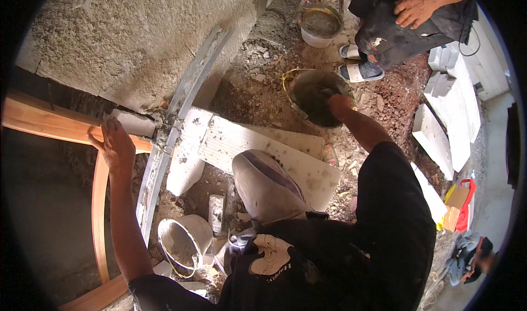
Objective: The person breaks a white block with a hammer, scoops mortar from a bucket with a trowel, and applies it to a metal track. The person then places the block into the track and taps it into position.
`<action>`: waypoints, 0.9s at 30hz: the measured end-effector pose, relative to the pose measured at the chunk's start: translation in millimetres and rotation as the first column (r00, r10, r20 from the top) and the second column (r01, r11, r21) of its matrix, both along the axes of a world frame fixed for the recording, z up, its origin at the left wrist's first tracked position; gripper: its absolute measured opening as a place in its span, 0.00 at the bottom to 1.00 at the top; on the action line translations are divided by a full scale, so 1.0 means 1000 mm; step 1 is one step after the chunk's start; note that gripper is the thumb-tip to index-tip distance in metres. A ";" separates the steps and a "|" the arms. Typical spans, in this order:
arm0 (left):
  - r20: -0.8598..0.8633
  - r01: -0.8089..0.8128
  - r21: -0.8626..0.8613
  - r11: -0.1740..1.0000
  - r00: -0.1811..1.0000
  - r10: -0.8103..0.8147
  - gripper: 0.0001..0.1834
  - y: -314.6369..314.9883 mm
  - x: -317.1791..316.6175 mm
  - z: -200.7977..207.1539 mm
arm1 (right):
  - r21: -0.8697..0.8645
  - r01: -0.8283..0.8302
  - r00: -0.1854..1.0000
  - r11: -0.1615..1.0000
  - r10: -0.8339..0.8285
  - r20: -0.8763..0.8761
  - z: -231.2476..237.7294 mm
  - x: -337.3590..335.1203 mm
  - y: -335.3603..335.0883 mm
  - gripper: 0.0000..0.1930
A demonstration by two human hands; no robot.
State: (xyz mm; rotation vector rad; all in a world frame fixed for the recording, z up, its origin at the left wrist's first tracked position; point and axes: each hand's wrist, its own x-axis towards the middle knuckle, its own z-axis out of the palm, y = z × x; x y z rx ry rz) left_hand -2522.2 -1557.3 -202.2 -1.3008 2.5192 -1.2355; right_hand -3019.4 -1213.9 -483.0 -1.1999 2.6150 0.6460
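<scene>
My left hand is at the far left, its fingers closed over the end of a short white block. That block lies on the wooden frame beam, under the rough wall and beside an upright metal straightedge smeared with mortar. Over on the right, my right hand reaches into a dark bucket with wet grey mortar inside. It grips what looks like a trowel, mostly hidden by the hand and the bucket's shade.
Long white blocks lie in front of me, by my knee. A white pail stands at lower left. Another mortar bucket is farther off, near a seated person. More white slabs lean at right; rubble covers the ground.
</scene>
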 end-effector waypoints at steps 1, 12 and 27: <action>-0.008 0.006 0.004 1.000 1.000 -0.006 0.21 0.000 0.000 0.000 | 0.025 -0.039 0.999 0.999 0.038 0.026 -0.003 0.002 0.001 0.08; -0.113 0.060 0.005 0.998 0.992 -0.059 0.21 -0.004 0.004 -0.003 | -0.153 0.045 0.735 0.987 0.071 0.674 0.058 -0.004 0.024 0.11; 0.107 -0.121 -0.060 0.991 0.986 0.127 0.24 0.001 0.003 -0.006 | -0.146 0.729 0.208 0.668 -0.012 0.978 0.115 0.093 0.028 0.12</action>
